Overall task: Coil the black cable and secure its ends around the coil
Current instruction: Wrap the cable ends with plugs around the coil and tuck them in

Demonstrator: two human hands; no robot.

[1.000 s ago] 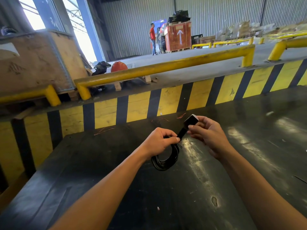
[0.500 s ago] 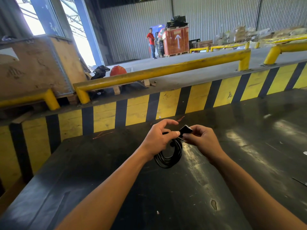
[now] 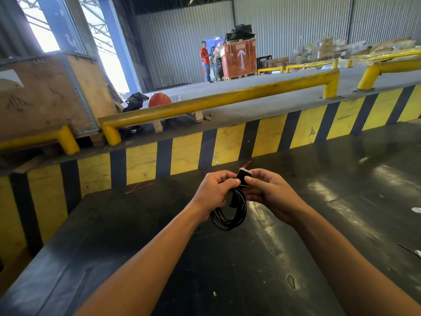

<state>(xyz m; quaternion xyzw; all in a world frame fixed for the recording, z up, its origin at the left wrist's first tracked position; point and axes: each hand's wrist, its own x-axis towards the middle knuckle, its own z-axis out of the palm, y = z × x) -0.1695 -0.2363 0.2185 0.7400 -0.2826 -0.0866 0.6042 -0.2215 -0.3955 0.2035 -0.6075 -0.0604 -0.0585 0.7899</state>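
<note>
The black cable [image 3: 230,218] hangs as a small coil of several loops between my two hands, above the dark tabletop [image 3: 227,270]. My left hand [image 3: 214,192] is closed around the top of the coil, thumb pressed over it. My right hand [image 3: 271,193] pinches the cable's black plug end [image 3: 243,175] right beside my left thumb, at the top of the coil. The upper part of the coil is hidden inside my fingers.
A yellow-and-black striped wall [image 3: 182,153] rises behind the table, topped by yellow guard rails [image 3: 216,101]. A wooden crate [image 3: 52,96] stands at the left. Far off, a person in a red shirt [image 3: 205,61] stands by a red crate [image 3: 240,58]. Small scraps lie on the tabletop.
My right hand has brought the plug end in from the right, from held away from the coil to pressed against its top beside my left thumb. Both hands drew together.
</note>
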